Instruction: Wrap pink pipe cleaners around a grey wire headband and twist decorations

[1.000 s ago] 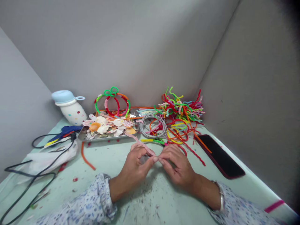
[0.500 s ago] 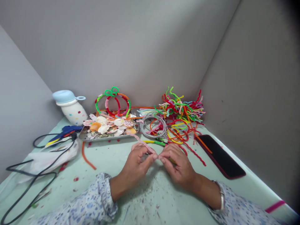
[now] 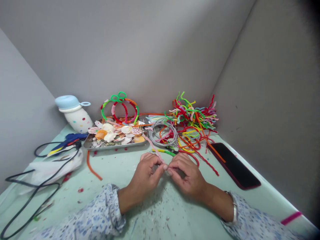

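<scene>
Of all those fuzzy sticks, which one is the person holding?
The pale pink stick, its near end pinched at the fingertips of the left hand and right hand. The heaped sticks lie farther back, unheld.

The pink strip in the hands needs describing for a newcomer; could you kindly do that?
Over the pale green table, find where the left hand and right hand come together. From there, the pink strip slants away toward the metal tray of shells. Unlike the loose strips beyond, this one is held.
</scene>
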Available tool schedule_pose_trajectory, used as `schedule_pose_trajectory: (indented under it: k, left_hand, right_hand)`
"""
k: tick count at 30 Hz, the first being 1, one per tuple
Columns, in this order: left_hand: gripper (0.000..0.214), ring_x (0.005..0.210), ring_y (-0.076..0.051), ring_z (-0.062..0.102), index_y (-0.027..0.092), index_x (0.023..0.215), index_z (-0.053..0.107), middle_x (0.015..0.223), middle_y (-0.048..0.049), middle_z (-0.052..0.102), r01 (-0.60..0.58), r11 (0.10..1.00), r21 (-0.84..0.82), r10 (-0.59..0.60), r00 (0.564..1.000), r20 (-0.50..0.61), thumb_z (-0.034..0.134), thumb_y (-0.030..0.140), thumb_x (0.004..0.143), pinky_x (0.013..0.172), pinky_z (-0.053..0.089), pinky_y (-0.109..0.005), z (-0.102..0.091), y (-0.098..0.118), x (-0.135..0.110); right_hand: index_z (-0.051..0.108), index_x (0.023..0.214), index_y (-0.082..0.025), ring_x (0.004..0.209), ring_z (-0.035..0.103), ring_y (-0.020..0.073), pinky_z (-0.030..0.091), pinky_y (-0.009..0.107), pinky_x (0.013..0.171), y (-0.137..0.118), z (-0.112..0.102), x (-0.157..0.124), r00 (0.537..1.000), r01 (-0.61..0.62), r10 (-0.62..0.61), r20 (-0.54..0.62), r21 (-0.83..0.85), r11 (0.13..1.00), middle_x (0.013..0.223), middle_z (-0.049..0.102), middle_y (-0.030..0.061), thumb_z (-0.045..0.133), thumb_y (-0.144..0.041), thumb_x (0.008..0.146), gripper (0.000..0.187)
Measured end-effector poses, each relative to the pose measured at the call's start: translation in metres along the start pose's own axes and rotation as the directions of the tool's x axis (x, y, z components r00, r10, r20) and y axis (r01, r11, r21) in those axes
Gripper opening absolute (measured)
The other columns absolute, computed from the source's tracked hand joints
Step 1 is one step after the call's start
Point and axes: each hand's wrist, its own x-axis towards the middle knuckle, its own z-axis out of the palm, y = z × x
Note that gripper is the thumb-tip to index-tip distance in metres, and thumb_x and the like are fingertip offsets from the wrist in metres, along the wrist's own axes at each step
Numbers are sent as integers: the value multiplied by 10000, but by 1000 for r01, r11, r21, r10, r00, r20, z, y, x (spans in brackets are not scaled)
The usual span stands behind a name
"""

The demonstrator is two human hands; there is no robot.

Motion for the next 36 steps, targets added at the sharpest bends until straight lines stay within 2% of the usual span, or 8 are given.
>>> schedule_pose_trajectory:
  k: [6, 13, 23, 30, 36]
  left_hand:
    - [202, 820, -207, 550, 174, 755, 611, 770, -35, 616, 9, 1000, -4, -9, 1000, 5, 535, 306, 887, 823, 390, -361, 2, -1, -1]
    - [175, 859, -195, 555, 192, 793, 643, 823, -23, 638, 18, 1000, -21, -18, 1000, 8, 554, 310, 887, 858, 392, -353, 1, -3, 1]
    - [205, 812, -209, 561, 192, 740, 629, 765, -36, 636, 3, 1000, -11, -3, 1000, 23, 544, 319, 877, 821, 425, -374, 2, 0, 0]
    - [222, 825, -197, 569, 200, 765, 640, 789, -29, 636, 13, 999, -46, -12, 1000, 13, 515, 321, 903, 775, 449, -332, -1, -1, 1]
    - [194, 793, -197, 563, 184, 733, 636, 750, -32, 635, 6, 1000, -18, -6, 1000, 11, 550, 288, 873, 795, 439, -356, 2, -1, 0]
  right_hand:
    - [558, 866, -192, 723, 501, 181, 374, 349, 685, -1, 0, 1, 999, 44, -44, 0, -24, 999, 740, 578, 29, 542, -153, 878, 44]
    - [547, 827, -192, 725, 502, 177, 382, 333, 679, 0, 1, 2, 999, -10, 8, -45, -33, 999, 731, 570, 24, 533, -162, 884, 65]
    - [546, 792, -198, 696, 505, 176, 374, 333, 661, 0, 4, 1, 996, 73, -78, -48, -88, 993, 704, 571, 20, 543, -144, 849, 79]
    - [544, 798, -201, 683, 495, 166, 382, 330, 660, 1, 4, 2, 997, 8, -13, -75, -70, 997, 688, 568, 8, 545, -149, 848, 72]
    - [534, 768, -201, 680, 489, 166, 371, 325, 647, 1, 5, 1, 997, 40, -46, -65, -82, 996, 680, 557, 9, 543, -149, 845, 92]
